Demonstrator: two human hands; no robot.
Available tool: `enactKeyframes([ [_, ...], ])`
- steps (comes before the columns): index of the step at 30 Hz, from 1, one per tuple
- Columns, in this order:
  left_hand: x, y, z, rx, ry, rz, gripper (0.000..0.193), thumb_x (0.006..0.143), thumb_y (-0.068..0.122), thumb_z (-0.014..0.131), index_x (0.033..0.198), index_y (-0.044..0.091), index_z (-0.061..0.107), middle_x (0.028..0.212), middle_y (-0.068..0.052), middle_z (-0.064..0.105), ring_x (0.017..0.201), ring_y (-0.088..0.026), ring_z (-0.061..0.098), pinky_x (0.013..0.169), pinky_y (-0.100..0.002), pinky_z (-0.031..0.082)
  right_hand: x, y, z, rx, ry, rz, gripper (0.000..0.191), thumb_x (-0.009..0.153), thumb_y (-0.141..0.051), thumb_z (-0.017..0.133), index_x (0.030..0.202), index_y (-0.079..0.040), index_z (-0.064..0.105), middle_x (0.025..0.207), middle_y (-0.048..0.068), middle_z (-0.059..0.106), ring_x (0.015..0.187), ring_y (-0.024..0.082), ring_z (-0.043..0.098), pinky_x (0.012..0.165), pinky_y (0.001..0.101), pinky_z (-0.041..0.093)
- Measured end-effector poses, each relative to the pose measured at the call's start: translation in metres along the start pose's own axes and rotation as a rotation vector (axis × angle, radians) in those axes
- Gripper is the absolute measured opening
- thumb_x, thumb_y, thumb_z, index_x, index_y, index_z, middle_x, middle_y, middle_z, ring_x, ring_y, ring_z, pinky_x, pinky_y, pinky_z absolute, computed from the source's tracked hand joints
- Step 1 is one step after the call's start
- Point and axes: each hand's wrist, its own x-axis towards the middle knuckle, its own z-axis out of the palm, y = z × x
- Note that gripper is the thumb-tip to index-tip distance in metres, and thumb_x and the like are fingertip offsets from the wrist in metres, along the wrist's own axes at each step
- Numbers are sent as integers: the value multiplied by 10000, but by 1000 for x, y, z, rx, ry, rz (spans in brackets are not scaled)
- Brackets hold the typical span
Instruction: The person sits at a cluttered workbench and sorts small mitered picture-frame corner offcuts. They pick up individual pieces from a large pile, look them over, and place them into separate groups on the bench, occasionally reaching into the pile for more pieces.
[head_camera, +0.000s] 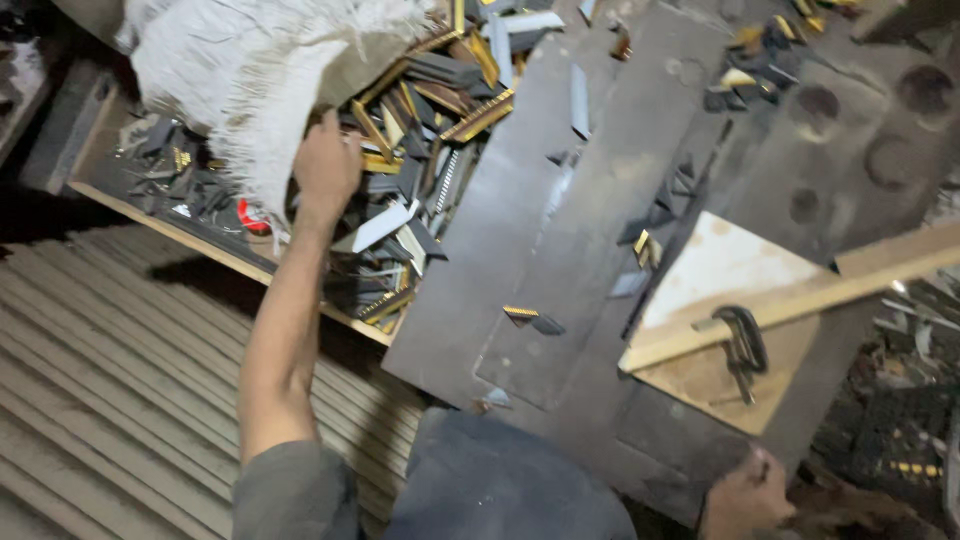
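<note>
The left hand (325, 170) reaches up into a heap of short mitred offcuts of picture-frame moulding, black, grey and gold-edged (420, 130), piled in a shallow wooden tray (230, 262) at the far left edge of the dark sheet-metal surface (560, 260). Its fingers are curled in among the pieces, just under the frayed white woven sack (250, 90) that hangs over the heap; what exactly they pinch is hidden, so I cannot tell which piece is held. The right hand (745, 495) sits low at the near edge of the surface, closed loosely on that edge or on something small (too dark to be sure). A few loose offcuts lie scattered on the surface, one gold-edged wedge (530, 318) near its middle. A pale wooden board (715, 300) with a long timber batten (800, 295) clamped across it by a dark metal clamp (742, 345) lies towards the right edge. To sort through such a heap well, I judge it best to lift one piece by its flat back, keeping fingertips off the sharp mitred ends, and to hold the sack clear.
</note>
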Motion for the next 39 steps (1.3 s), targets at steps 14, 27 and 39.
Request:
enactKeyframes([
  [14,71,-70,-32,112,128,97,347,1135,221,516,1208,-96,638,1167,-369,661,1104,-512,631,1025,-541,471,3,-8,20,-42,-129,127,280,1126,-218,591,1073,21,728,896,248,694,778,384,661,712,507,526],
  [27,69,-43,-51,187,174,365,333,1060,214,561,1244,-25,703,1188,-310,712,1061,-502,655,967,-565,497,-2,-15,-5,129,-144,-14,235,1146,-191,592,1102,3,719,880,288,658,878,474,646,759,550,501],
  [39,82,-60,-27,338,356,-24,434,1028,414,614,1127,12,744,1050,-259,747,877,-470,723,672,-588,556,1,-2,8,65,-49,-147,189,1123,-136,609,1087,18,711,911,234,696,876,415,650,791,507,500],
])
